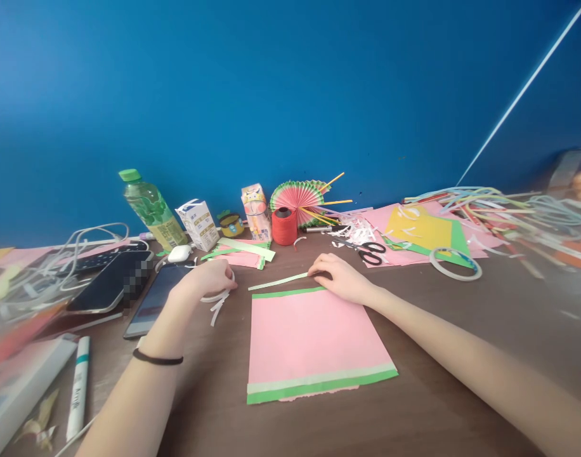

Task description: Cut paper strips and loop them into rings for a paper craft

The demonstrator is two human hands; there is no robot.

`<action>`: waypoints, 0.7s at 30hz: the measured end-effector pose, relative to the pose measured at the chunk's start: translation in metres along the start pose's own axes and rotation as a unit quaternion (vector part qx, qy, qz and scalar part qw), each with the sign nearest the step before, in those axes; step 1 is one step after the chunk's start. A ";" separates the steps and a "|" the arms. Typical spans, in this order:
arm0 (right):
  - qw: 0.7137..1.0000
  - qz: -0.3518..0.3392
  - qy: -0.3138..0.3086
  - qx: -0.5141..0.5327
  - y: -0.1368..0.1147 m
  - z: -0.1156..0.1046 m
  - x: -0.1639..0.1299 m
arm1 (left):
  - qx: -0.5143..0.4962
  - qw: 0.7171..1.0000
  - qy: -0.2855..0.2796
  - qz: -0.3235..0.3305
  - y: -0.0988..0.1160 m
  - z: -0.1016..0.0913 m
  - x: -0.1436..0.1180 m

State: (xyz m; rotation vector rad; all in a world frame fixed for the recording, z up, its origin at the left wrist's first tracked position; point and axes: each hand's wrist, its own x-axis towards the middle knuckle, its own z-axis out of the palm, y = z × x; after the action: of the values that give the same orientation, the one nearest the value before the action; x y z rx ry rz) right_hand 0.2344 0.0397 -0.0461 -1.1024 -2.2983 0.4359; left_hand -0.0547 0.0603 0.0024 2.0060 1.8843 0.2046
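Note:
A pink sheet of paper point(309, 336) lies flat in front of me, with green and pale-green bands along its top and bottom edges. Just beyond its top edge is a thin pale-green paper strip point(276, 282). My right hand point(340, 277) rests over the sheet's top right corner, its fingers closed on the strip's right end. To the left, my left hand point(209, 277) is closed on a narrow white roll of tape point(215, 298), which it partly hides. Curled white scraps point(218, 310) lie just below those fingers.
Scissors point(370, 252), a red thread spool point(285, 227), a pleated paper fan point(297, 197) and a bottle point(152, 209) stand or lie toward the blue wall. Phones point(112, 279), cables and a marker point(78, 387) are left. Another tape roll point(455, 274) and coloured paper point(414, 228) are right.

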 end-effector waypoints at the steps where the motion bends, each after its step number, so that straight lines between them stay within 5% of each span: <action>1: 1.000 0.006 0.004 -0.001 0.000 0.000 0.000 | 0.018 1.000 -0.016 -0.003 0.000 -0.001 0.000; 6: 0.999 0.020 0.035 0.004 0.000 -0.003 -0.001 | 0.037 0.999 -0.032 -0.002 0.013 -0.017 -0.009; 12: 0.997 -0.002 0.078 0.030 -0.013 -0.007 0.000 | -0.137 0.982 -0.052 0.122 0.037 -0.037 -0.029; 17: 0.993 -0.006 0.095 0.071 -0.023 -0.009 -0.001 | -0.177 0.977 -0.002 0.120 0.044 -0.035 -0.032; 21: 0.989 0.006 0.099 0.114 -0.027 -0.010 0.000 | -0.233 0.962 -0.022 0.140 0.051 -0.027 -0.030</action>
State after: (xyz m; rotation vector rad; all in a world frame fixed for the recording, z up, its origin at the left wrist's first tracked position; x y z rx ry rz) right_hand 0.2239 0.0232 -0.0245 -1.0000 -2.0143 0.5522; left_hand -0.0194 0.0342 0.0506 1.9076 1.3537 0.6133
